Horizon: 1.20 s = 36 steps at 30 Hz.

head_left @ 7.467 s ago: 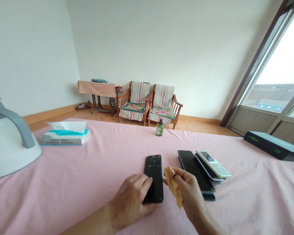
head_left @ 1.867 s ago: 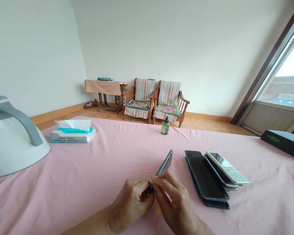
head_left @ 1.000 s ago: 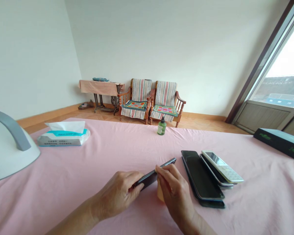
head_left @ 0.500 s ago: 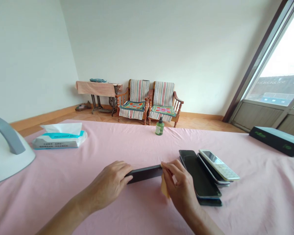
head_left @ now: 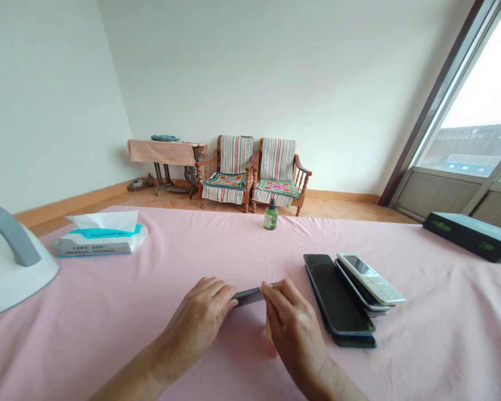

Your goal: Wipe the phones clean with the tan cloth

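Between my two hands is a thin dark slab, probably a mobile phone (head_left: 249, 297), tilted so that mostly its edge and part of one face show. My left hand (head_left: 204, 317) grips its left end with the thumb in front. A pale yellow cloth (head_left: 269, 331) is pinched in my right hand (head_left: 294, 328), whose fingertips press it on the phone's right end. Most of the cloth is hidden behind the fingers. Right of that hand, black phones (head_left: 340, 292) lie stacked, and beside them a white keypad phone (head_left: 371, 278) tops another pile.
A green pump bottle (head_left: 270, 216) stands at the far edge of the pink-covered table (head_left: 183, 245). On the left are a tissue pack (head_left: 100, 239) and a white object with a grey handle (head_left: 14, 262). A black box (head_left: 471, 236) lies far right.
The phone has turned and tilted, so less of its length shows. My right hand has shifted left along its edge with the cloth, and my left hand has moved slightly right.
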Available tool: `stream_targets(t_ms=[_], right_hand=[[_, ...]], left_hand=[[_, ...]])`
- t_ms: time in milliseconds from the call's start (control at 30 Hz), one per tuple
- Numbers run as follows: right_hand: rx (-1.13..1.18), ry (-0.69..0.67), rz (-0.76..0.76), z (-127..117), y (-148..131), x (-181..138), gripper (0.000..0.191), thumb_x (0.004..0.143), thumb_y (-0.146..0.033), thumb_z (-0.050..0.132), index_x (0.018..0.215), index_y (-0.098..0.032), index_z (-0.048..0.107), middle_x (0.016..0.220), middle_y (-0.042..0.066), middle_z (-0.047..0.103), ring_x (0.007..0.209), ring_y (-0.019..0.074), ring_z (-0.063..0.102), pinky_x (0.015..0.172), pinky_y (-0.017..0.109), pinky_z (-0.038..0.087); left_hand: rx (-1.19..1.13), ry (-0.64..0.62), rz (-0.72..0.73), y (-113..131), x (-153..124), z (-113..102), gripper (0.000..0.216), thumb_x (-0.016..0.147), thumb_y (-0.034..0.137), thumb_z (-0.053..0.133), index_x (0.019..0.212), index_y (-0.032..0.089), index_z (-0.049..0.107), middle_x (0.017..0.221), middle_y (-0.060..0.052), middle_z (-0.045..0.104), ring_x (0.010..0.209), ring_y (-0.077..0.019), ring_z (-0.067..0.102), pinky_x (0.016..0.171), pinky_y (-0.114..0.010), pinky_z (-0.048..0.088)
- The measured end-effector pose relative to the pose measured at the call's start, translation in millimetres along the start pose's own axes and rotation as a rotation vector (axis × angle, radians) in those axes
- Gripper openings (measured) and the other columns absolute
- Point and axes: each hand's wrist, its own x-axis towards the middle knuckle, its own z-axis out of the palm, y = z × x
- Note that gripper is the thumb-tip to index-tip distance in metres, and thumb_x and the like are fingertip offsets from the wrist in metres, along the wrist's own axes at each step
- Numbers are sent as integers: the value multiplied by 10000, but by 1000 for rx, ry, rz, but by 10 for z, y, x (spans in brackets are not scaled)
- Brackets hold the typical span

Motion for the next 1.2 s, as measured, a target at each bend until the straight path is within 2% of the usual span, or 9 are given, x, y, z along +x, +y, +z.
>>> stream_targets(t_ms=[167, 267, 467, 567, 667, 767, 867, 967, 1200], right_hand=[[-37, -80, -80, 71, -64, 9, 328, 883, -35, 385, 1068, -147, 632, 826, 92, 586, 728, 202, 576, 641, 319, 500], [36, -56, 20, 32, 2, 57, 300, 887, -62, 408, 1030, -166, 650, 812, 71, 584, 702, 178, 582, 643, 293, 492], [163, 175, 335, -59, 302, 131, 149, 877, -197, 516, 911, -172, 659, 761, 28, 581, 653, 148, 577, 598, 255, 470], [232, 205, 361, -26, 320, 137, 155, 876, -224, 516, 869, -169, 660, 765, 29, 576, 676, 150, 577, 604, 253, 469], [254, 192, 310, 14, 298, 139, 191, 873, -225, 509, 873, -167, 691, 793, 40, 566, 695, 151, 566, 625, 259, 462], [252, 163, 384, 35, 332, 131, 222, 871, -240, 499, 880, -168, 708, 780, 39, 568, 682, 151, 560, 615, 256, 449], [227, 55, 473, 45, 427, 98, 220, 836, -214, 515, 753, -174, 715, 696, 22, 567, 625, 146, 557, 566, 243, 419], [231, -22, 486, 66, 527, 60, 195, 771, -156, 550, 661, -176, 709, 644, 12, 582, 593, 145, 570, 541, 232, 402], [284, -66, 469, 124, 601, 49, 204, 772, -155, 530, 761, -183, 732, 673, 11, 627, 605, 160, 599, 532, 232, 426]], left_hand=[[-8, 17, 58, -30, 40, -51, 197, 960, 179, 437, 848, 181, 599, 760, -31, 587, 747, -226, 510, 680, -343, 390], [11, 10, 65, -99, 44, -92, 191, 966, 197, 434, 868, 183, 597, 765, -27, 597, 748, -220, 515, 721, -360, 387], [22, -4, -1, -240, -10, -78, 170, 970, 216, 428, 917, 191, 587, 818, -33, 614, 780, -220, 548, 707, -345, 404], [-10, -4, -21, -252, -32, -32, 177, 979, 220, 397, 944, 193, 569, 831, -32, 608, 768, -206, 564, 692, -328, 418], [-31, -8, -33, -261, -34, 1, 180, 984, 236, 387, 948, 195, 558, 819, -28, 601, 752, -197, 571, 671, -312, 426], [-43, 2, -34, -275, -28, 15, 182, 986, 242, 379, 944, 194, 550, 802, -25, 596, 734, -191, 574, 654, -304, 430], [-54, 16, -27, -275, -24, 13, 187, 987, 250, 373, 942, 196, 546, 797, -24, 596, 732, -188, 577, 655, -302, 434], [-71, 16, -32, -257, -20, 1, 187, 987, 249, 371, 943, 197, 545, 803, -22, 597, 730, -182, 581, 654, -299, 439], [-121, 68, -20, -231, -19, 32, 171, 977, 209, 375, 947, 196, 543, 804, -20, 599, 729, -167, 587, 648, -277, 455]])
